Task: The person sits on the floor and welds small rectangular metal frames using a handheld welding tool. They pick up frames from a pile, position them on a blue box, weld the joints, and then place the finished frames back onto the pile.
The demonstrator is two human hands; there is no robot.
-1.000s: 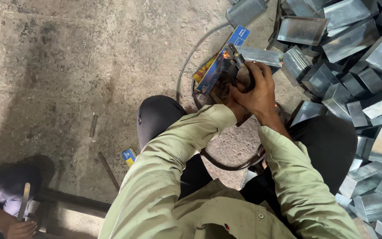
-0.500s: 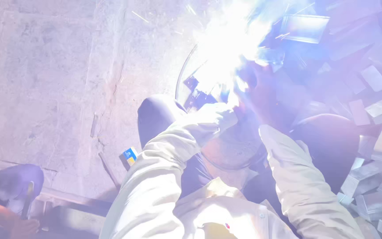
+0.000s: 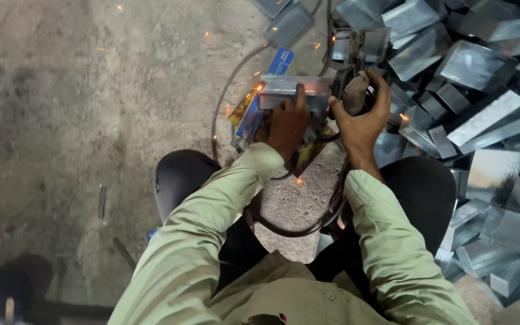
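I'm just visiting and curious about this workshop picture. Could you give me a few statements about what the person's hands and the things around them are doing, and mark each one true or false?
1. The left hand rests on a grey metal box piece. True.
2. The right hand is empty and lies flat on the floor. False: its fingers wrap a tool handle raised beside the box piece.
3. A heap of grey metal boxes lies to the person's right. True.
4. Small orange sparks show near the box piece. True.
5. The person wears thick black gloves. False: both hands are bare, with light green sleeves.
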